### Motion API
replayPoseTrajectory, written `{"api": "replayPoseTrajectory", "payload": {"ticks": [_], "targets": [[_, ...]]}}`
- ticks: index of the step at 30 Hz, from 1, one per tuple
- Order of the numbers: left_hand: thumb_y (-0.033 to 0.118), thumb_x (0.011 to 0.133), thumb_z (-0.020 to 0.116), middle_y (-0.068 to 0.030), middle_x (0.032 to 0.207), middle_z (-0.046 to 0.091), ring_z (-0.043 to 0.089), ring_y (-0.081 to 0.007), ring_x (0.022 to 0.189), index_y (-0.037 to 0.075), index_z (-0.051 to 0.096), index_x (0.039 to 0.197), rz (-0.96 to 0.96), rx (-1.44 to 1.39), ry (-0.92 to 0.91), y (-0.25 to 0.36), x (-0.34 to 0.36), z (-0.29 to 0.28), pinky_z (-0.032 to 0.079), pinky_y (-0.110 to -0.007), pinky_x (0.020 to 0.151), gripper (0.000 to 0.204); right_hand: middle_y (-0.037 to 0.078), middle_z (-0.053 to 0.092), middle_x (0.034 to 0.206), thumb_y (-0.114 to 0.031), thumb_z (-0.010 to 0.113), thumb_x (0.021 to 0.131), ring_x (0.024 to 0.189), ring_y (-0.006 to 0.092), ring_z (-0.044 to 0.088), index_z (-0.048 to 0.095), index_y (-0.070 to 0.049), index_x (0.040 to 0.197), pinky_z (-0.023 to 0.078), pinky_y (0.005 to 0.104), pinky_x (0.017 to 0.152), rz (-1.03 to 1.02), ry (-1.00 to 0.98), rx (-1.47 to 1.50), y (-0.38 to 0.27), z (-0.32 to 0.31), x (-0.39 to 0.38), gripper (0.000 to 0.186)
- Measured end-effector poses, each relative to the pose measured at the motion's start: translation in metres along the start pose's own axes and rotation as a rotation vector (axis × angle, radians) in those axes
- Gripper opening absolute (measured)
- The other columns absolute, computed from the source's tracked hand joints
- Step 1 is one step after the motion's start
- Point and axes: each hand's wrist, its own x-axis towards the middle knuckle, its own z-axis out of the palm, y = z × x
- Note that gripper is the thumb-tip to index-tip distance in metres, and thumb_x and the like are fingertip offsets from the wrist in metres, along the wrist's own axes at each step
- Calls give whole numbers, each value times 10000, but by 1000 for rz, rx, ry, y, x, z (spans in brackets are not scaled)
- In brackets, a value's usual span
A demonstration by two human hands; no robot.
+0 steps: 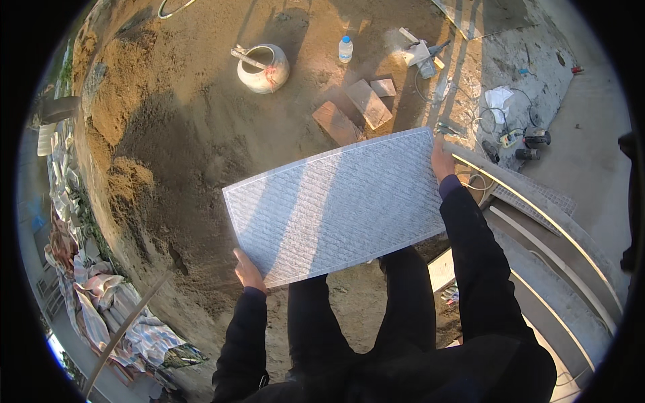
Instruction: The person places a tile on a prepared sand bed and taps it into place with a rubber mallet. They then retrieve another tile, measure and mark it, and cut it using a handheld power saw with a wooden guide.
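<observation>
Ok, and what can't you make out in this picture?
All in the head view:
- Underside of the grey slab: turned away from the camera.
- Most fingers of the left hand and right hand: hidden by the slab.
- Pale curved thing: cut off by the top edge.
- Long pole: lower end lost at the picture's rim.
- Markings on the bottle: too small to read.
</observation>
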Motion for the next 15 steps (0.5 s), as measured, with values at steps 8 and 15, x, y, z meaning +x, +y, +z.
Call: {"api": "replayPoseTrajectory", "payload": {"ticks": [8,15], "targets": [[641,1057,419,-166,1080,658,577,-224,946,-193,590,1263,38,26,-66,-68,191,240,463,-407,907,876,385,610,1327,-745,286,1008,1312,480,560,621,142,1301,429,473,1073,94,28,41,93,160,191,992],[627,1061,431,-224,1091,683,606,-250,946,-228,603,1200,179,57,-189,-72,280,379,488,-407,898,883,399,619,1288,-784,179,997,1298,523,548,657,140,1244,406,503,1096,2,95,34,113,227,332,1069]]}}
